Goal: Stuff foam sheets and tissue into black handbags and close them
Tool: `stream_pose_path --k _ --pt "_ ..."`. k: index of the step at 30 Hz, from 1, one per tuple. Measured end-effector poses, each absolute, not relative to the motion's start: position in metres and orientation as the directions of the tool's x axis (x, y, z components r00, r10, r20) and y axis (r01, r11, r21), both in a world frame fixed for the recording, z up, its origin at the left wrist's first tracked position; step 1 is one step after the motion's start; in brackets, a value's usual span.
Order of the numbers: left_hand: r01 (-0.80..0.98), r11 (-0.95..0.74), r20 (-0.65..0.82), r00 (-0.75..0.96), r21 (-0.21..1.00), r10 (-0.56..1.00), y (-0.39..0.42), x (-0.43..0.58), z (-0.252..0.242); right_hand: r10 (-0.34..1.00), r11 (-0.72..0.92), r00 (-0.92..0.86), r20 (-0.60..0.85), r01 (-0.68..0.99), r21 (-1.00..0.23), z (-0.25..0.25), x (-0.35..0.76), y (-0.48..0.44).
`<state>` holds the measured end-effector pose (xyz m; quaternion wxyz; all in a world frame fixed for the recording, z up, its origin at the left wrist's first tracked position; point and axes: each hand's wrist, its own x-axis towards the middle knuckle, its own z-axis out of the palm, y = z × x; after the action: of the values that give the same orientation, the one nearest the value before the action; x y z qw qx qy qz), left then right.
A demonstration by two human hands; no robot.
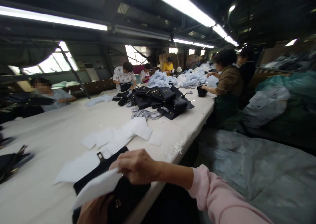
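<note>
A black handbag (132, 187) lies at the table's near edge with its flap folded back. The flap carries a metal clasp (100, 156), and small gold hardware shows on the front. My right hand (137, 166) pinches one end of a white padding sheet (98, 186) above the bag's opening. Beneath the sheet, my left hand (93, 210) grips the bag's near side; the sheet hides part of its fingers. More white sheets (118, 136) lie loosely overlapped on the table just beyond the bag.
Black bags (158, 98) are heaped farther along the pale table (61, 135), beside grey cord bundles (145, 113). White scraps (176, 148) lie near the right edge. Several co-workers sit or stand around the table. Plastic-covered material (259, 168) fills the right side.
</note>
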<state>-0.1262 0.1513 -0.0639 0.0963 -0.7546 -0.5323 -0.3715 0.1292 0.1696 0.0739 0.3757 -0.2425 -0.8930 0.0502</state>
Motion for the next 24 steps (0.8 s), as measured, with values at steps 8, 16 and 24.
stream_pose_path --k 8,16,24 --pt "0.9 -0.413 0.646 0.233 0.141 0.727 0.09 -0.09 -0.036 0.292 0.911 -0.785 0.547 0.403 0.092 0.086 0.108 0.203" --pt "0.892 -0.373 0.614 0.149 0.254 0.775 0.074 -0.087 -0.037 0.331 0.939 -0.701 0.632 0.176 -0.297 0.109 0.09 0.175" --pt "0.872 -0.406 0.61 0.17 0.272 0.774 0.076 -0.089 -0.036 0.695 0.272 -0.661 0.281 -0.12 -0.955 0.047 0.076 0.171"
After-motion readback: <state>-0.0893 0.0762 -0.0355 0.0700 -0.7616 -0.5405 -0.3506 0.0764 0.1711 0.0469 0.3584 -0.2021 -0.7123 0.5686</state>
